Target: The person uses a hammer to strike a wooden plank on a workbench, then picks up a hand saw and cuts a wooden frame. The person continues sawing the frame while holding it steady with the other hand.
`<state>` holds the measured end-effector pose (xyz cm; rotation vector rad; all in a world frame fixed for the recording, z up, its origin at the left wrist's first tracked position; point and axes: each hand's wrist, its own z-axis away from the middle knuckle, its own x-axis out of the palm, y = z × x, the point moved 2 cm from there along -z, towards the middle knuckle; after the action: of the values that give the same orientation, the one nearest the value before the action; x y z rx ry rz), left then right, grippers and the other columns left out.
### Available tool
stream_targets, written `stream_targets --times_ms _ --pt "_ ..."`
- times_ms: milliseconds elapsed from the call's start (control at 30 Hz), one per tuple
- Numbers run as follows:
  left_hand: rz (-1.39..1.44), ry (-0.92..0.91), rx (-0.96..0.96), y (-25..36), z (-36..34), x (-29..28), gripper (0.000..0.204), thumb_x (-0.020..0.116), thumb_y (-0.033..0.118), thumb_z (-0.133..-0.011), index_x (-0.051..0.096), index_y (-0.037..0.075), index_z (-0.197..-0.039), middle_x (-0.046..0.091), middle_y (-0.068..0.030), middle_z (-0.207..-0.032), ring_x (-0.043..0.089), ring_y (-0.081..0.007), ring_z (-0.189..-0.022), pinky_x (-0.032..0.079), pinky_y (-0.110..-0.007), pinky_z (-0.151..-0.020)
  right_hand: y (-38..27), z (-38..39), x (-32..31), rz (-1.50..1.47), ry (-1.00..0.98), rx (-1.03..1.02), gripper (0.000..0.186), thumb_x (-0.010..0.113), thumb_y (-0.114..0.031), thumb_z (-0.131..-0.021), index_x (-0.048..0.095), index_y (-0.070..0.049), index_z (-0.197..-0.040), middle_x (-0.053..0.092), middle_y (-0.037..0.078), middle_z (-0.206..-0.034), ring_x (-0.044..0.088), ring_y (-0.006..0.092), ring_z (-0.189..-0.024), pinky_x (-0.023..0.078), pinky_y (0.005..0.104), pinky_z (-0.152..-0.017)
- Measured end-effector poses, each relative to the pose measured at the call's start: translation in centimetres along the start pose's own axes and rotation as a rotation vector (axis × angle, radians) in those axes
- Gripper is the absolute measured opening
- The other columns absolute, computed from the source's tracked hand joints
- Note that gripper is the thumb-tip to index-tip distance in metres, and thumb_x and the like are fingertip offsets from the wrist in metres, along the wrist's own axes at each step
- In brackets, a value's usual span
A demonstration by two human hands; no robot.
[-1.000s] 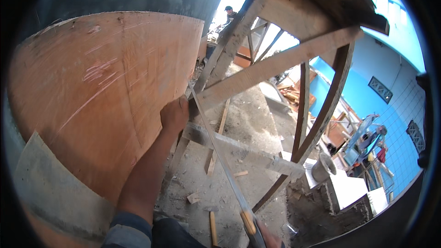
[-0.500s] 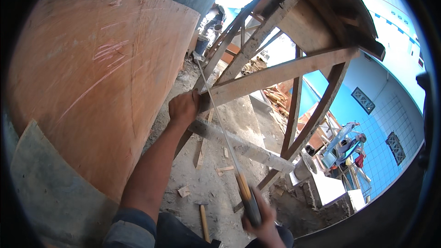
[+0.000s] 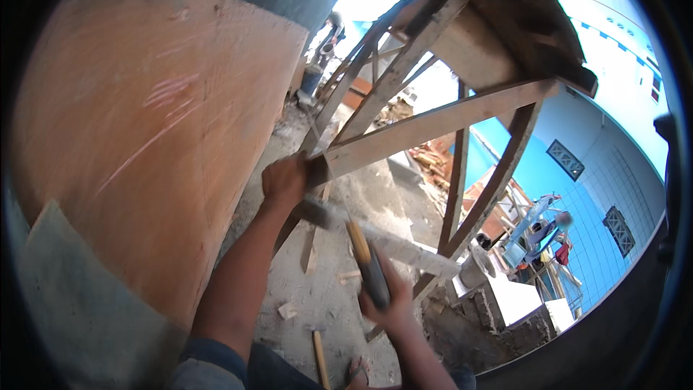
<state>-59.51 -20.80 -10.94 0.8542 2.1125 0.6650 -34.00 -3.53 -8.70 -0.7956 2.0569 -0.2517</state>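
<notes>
My left hand (image 3: 284, 179) is closed around the near left end of a slanting wooden board (image 3: 440, 126), part of a rough timber frame. In my right hand (image 3: 393, 307), lower and to the right, is a handsaw (image 3: 367, 263) with a yellow and black handle. Its thin blade appears edge-on and smeared by motion, running up toward the board's end beside my left hand. A second, greyish crosspiece (image 3: 390, 240) lies beneath the board. On the ground between my legs lies a hammer (image 3: 320, 361) with a wooden handle.
A large brown plywood sheet (image 3: 144, 123) stands close on my left. The frame's top (image 3: 498, 36) rises ahead. Wood offcuts (image 3: 287, 310) litter the ground. A bucket (image 3: 476, 267) and concrete blocks (image 3: 512, 296) stand at right. Another person (image 3: 332, 36) is in the distance.
My right hand has pushed the saw up and forward, bringing its handle closer to the board. My left hand stays on the board's end.
</notes>
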Motion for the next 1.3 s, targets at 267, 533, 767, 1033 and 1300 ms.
stream_targets --times_ms 267,533,767,1033,1300 --pt "0.032 0.070 0.022 0.2 -0.1 0.3 0.045 0.038 0.031 -0.100 0.069 0.004 -0.080 0.068 -0.0222 -0.079 0.067 -0.0426 -0.076 0.052 -0.052 -0.073 -5.9 9.2 -6.0 0.115 -0.110 0.184 0.069 0.063 -0.007 -0.075 0.047 0.001 -0.142 0.069 0.021 -0.113 0.073 0.0273 -0.090 0.056 0.0332 -0.078" --pt "0.047 0.036 0.030 0.0 0.4 -0.2 0.045 0.037 0.030 -0.101 0.069 0.003 -0.082 0.068 -0.0238 -0.078 0.067 -0.0433 -0.076 0.052 -0.052 -0.074 0.8 -2.6 1.4 0.017 -0.040 0.051 0.070 0.062 -0.005 -0.074 0.047 -0.004 -0.143 0.069 0.015 -0.092 0.069 0.0192 -0.079 0.054 0.0305 -0.077" --pt "0.072 0.077 0.017 0.4 0.3 -0.1 0.047 0.037 0.030 -0.101 0.070 0.003 -0.080 0.068 -0.0240 -0.078 0.067 -0.0434 -0.075 0.053 -0.053 -0.072 -4.4 12.9 -6.7 0.184 -0.109 0.147 0.066 0.063 -0.005 -0.076 0.048 0.004 -0.139 0.069 0.023 -0.108 0.073 0.0272 -0.084 0.056 0.0335 -0.073" --pt "0.048 0.124 0.042 0.0 0.6 0.7 0.044 0.040 0.029 -0.100 0.069 0.003 -0.078 0.068 -0.0237 -0.077 0.066 -0.0433 -0.073 0.052 -0.053 -0.071 3.7 6.5 0.1 0.191 -0.088 -0.122 0.075 0.066 -0.005 -0.069 0.045 0.004 -0.141 0.070 0.022 -0.098 0.072 0.0294 -0.076 0.056 0.0324 -0.072" --pt "0.030 0.114 0.009 0.8 0.7 -0.1 0.047 0.037 0.029 -0.100 0.069 0.003 -0.077 0.068 -0.0230 -0.079 0.066 -0.0433 -0.077 0.052 -0.053 -0.074 -4.7 12.7 -6.4 0.333 -0.048 -0.069 0.062 0.062 -0.003 -0.077 0.050 0.006 -0.138 0.070 0.023 -0.109 0.074 0.0259 -0.085 0.056 0.0336 -0.076"
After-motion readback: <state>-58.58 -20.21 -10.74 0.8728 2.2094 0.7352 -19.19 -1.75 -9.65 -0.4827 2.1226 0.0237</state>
